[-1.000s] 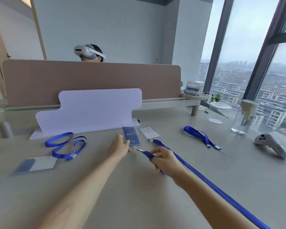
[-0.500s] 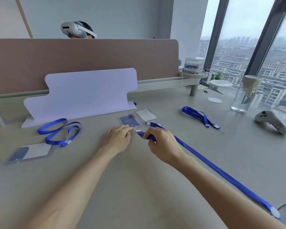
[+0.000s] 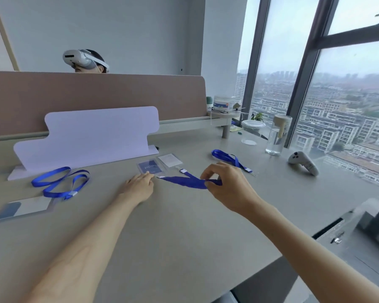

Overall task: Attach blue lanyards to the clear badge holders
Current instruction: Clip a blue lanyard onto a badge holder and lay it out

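My right hand (image 3: 227, 182) pinches a blue lanyard (image 3: 184, 181) just above the desk, its two clip ends pointing left. My left hand (image 3: 140, 185) lies on the desk with its fingertips touching the near edge of a clear badge holder with a blue card (image 3: 150, 167). A second clear holder with a white card (image 3: 170, 159) lies just right of it. Another blue lanyard (image 3: 59, 182) is coiled at the left beside a badge holder (image 3: 23, 207). A third lanyard (image 3: 230, 159) lies behind my right hand.
A white foam board (image 3: 90, 136) stands behind the badge holders, against a brown desk divider (image 3: 96, 95). A glass jar (image 3: 277, 134), a clear tub (image 3: 251, 131) and a white controller (image 3: 303, 162) sit at the right. A person wearing a headset (image 3: 83, 60) sits beyond the divider.
My right hand moved right along the lanyard and lifted it off the desk. My left hand stayed at the near edge of the blue-card holder. The camera tilted and shifted.
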